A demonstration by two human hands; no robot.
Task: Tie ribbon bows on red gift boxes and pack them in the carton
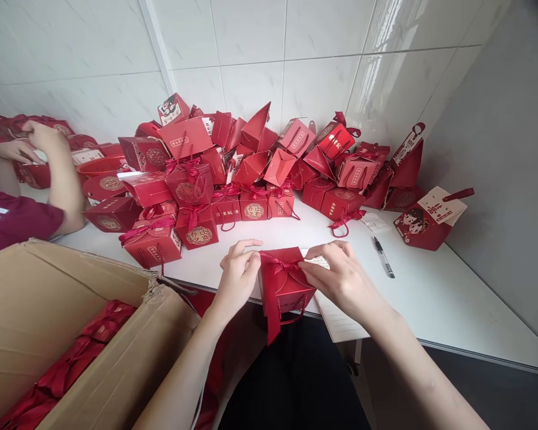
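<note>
A red gift box [293, 285] sits at the table's front edge, between my two hands. A dark red ribbon [273, 307] is looped across its top, with one long tail hanging down the front. My left hand [238, 272] pinches the ribbon at the box's upper left, thumb and fingers together. At the upper right, my right hand [338, 276] is closed on the ribbon, its fingertips close to the knot. A twisted red cord handle [302, 307] hangs on the box's near side.
Many red gift boxes [199, 227] are piled along the tiled wall. A pen [383, 257] and a notebook [341, 319] lie on the white table [457, 292]. Front left stands an open cardboard box [112, 358] holding red boxes. Another person's arm [58, 173] is at the left.
</note>
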